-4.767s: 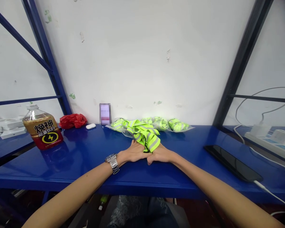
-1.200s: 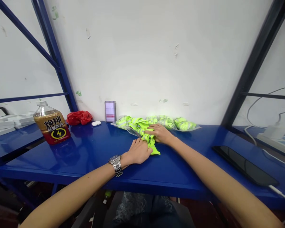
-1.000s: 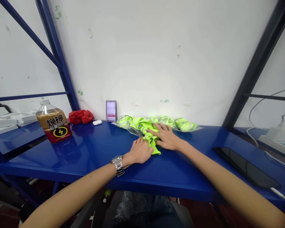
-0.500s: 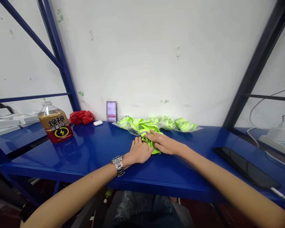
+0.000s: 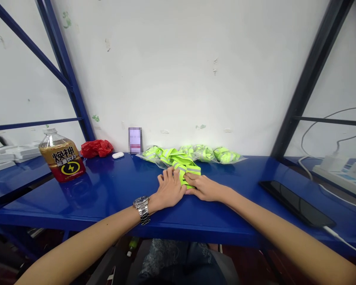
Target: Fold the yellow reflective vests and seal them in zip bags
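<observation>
Fingers of the left hand (image 5: 169,190) spread wide, fingers of the right hand (image 5: 207,188) curled on green cloth (image 5: 185,159)

Behind it all is a white wall (image 5: 178,71). Next comes a blue desk (image 5: 118,186). Its back edge runs along the wall, and its front edge runs across, nearer than both hands. A blue post (image 5: 58,43) rises on the left and a dark post (image 5: 310,79) on the right.

A big bottle (image 5: 62,158) stands on the desk's left part. Wide blue top shows from it over to the left hand, so there is room on that side. On the right, a black phone (image 5: 296,204) lies flat, well apart from the right hand. Its near end comes close to the front edge, with a white cord (image 5: 332,232) plugged in.

The cloth lies in the middle, its far end by the clear packs (image 5: 225,155) near the wall. Its near end stops well short of the front edge. The left fingers fan out, tips at the cloth's left side; I cannot tell if that thumb pinches it. The right fingers are bent close together and pinch the cloth with the thumb. Both hands nearly meet there, so the gap is tight.

By the wall sits a red bag (image 5: 96,149), then a small screen (image 5: 135,140). A watch (image 5: 141,205) circles the left wrist. Smallest is a white case (image 5: 118,155), between bag and screen.
</observation>
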A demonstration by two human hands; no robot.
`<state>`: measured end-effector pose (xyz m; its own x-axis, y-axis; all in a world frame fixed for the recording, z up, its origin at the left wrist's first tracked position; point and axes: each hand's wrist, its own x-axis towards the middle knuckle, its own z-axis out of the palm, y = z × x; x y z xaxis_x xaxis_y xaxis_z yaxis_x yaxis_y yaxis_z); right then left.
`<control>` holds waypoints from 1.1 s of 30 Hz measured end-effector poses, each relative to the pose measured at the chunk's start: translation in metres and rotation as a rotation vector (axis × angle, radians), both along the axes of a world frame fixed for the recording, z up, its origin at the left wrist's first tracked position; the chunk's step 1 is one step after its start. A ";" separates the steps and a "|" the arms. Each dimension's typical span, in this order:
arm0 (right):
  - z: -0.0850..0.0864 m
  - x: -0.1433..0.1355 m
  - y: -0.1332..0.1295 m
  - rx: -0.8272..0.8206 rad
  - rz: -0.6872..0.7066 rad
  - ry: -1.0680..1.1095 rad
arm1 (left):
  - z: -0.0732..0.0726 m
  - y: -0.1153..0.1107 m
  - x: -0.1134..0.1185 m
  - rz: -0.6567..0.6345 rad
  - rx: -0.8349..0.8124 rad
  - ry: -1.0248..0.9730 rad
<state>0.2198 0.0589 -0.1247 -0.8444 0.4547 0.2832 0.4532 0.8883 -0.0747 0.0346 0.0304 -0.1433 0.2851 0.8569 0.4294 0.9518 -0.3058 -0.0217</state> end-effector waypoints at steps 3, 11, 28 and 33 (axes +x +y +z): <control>0.003 -0.001 -0.002 -0.017 -0.006 -0.005 | 0.004 -0.001 -0.003 -0.086 -0.012 0.047; 0.004 0.000 -0.002 -0.003 -0.042 -0.045 | 0.019 -0.006 -0.022 -0.414 0.041 0.156; -0.007 -0.005 0.007 0.047 -0.204 0.104 | 0.017 0.022 -0.042 -0.530 -0.081 -0.107; -0.009 -0.005 -0.002 -0.058 -0.201 0.195 | 0.019 0.027 -0.044 -0.568 -0.119 -0.086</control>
